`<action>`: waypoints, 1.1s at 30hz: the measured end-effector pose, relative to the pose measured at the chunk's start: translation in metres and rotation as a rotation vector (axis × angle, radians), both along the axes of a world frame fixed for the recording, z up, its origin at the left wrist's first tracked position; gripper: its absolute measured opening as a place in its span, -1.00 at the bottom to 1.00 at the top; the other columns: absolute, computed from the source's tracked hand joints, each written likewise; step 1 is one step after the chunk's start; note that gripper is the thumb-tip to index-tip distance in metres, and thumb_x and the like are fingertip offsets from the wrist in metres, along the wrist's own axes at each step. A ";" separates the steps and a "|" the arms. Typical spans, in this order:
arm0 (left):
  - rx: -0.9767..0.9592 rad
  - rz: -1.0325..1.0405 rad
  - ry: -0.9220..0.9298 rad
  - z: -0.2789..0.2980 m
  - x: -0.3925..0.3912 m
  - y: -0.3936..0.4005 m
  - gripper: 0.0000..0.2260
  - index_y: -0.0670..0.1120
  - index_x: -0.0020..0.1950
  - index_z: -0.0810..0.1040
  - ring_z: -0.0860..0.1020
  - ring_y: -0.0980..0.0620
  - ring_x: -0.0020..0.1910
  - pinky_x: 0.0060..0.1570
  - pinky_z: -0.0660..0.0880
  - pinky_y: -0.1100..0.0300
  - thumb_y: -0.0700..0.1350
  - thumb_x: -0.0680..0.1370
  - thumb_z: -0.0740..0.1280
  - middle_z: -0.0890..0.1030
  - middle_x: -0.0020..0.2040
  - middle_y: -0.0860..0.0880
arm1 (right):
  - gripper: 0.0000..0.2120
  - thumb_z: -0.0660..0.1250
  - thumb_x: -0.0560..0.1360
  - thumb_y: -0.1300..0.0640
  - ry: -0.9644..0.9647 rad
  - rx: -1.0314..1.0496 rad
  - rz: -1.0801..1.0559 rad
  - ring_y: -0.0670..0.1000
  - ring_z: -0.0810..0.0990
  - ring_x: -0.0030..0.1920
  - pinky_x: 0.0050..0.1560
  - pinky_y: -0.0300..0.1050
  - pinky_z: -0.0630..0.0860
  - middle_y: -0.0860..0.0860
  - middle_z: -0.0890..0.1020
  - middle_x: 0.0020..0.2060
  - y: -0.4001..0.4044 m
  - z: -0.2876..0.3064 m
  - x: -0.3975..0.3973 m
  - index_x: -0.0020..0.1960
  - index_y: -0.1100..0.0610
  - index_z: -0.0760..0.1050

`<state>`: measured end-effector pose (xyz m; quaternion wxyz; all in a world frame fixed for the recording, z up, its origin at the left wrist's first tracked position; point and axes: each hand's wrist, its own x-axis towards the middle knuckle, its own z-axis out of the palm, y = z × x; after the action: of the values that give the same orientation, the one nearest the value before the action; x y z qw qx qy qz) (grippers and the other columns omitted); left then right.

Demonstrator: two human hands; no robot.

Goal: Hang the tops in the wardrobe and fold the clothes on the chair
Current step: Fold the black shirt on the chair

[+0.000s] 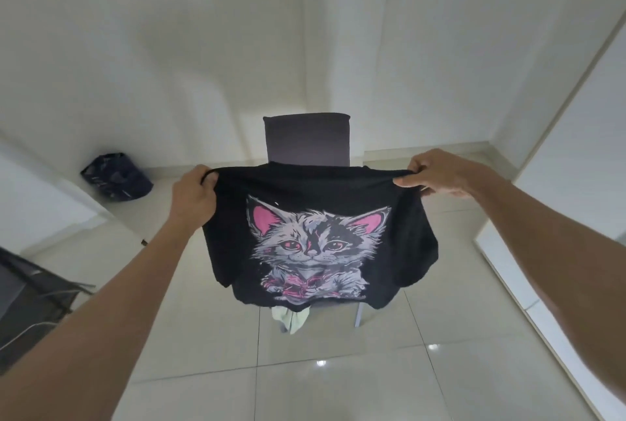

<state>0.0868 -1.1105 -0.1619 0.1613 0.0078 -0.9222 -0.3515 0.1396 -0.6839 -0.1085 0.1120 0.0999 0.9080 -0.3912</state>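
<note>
Both hands (194,195) (437,173) hold black T-shirt (318,237) before chair (306,139).

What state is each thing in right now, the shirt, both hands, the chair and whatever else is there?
Black cat T-shirt: held up, spread, print facing camera.
Left hand: grips a shoulder.
Right hand: grips the other shoulder.
Chair: upright, behind shirt.
Pale green garment: hanging off chair.
Dark bag: on floor.
</note>
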 end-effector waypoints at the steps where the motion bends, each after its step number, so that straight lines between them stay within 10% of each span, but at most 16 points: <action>1: -0.004 -0.006 -0.012 -0.005 0.004 -0.005 -0.79 -0.22 0.07 0.54 0.45 -0.11 -0.08 -0.04 0.32 0.12 -0.12 0.68 0.18 0.54 -0.10 -0.12 | -0.53 0.61 0.30 -0.13 0.002 -0.020 -0.008 0.11 0.44 -0.19 -0.12 0.06 0.54 0.15 0.48 -0.23 -0.002 -0.007 0.006 -0.18 0.19 0.46; 5: -0.083 -0.068 -0.033 -0.030 0.014 -0.030 -0.76 -0.22 -0.03 0.54 0.51 -0.19 -0.12 -0.10 0.34 0.07 -0.07 0.67 0.23 0.54 -0.18 -0.13 | -0.61 0.63 0.29 -0.07 0.035 -0.113 -0.051 0.20 0.59 -0.15 0.09 0.25 0.60 0.33 0.65 -0.10 -0.016 -0.033 0.028 -0.11 0.19 0.61; 16: -0.137 -0.230 -0.286 -0.101 0.035 -0.075 -0.66 -0.13 -0.25 0.49 0.51 -0.12 -0.29 -0.27 0.34 0.07 0.03 0.65 0.26 0.53 -0.35 -0.09 | -0.69 0.49 0.47 -0.07 -0.046 0.095 -0.008 0.02 0.38 -0.33 -0.21 -0.11 0.29 0.05 0.45 -0.42 -0.036 -0.085 0.051 -0.31 0.11 0.61; 24: -0.209 0.043 -0.472 -0.172 -0.004 -0.039 -0.76 -0.03 -0.16 0.57 0.55 -0.17 -0.11 -0.14 0.48 0.02 0.04 0.63 0.24 0.56 -0.13 -0.08 | -0.67 0.34 0.57 -0.01 -0.265 0.307 -0.132 0.11 0.48 -0.19 -0.21 -0.13 0.35 0.14 0.52 -0.22 -0.040 -0.170 -0.004 -0.25 0.21 0.51; 29: 0.158 0.290 -0.636 -0.220 -0.058 0.005 -0.84 -0.06 -0.07 0.60 0.61 -0.14 -0.29 -0.33 0.53 0.07 -0.04 0.59 0.27 0.64 -0.18 -0.14 | -0.79 0.27 0.60 0.22 -0.363 -0.164 -0.536 0.01 0.39 -0.48 -0.33 -0.19 0.35 0.13 0.46 -0.39 -0.032 -0.234 -0.066 -0.20 0.20 0.42; 33: 0.442 0.362 -0.625 -0.262 -0.143 0.045 -0.93 -0.06 -0.22 0.55 0.69 -0.20 -0.27 -0.15 0.64 -0.23 -0.08 0.42 0.35 0.66 -0.33 -0.17 | -0.85 0.29 0.63 0.12 -0.216 -0.394 -0.834 0.09 0.71 -0.37 -0.37 -0.10 0.58 0.17 0.69 -0.26 -0.021 -0.282 -0.148 0.02 0.23 0.50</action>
<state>-0.0562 -1.0654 -0.4241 -0.0725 0.3103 -0.8130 -0.4873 -0.0084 -0.7050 -0.3906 0.0562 0.4729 0.6822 -0.5549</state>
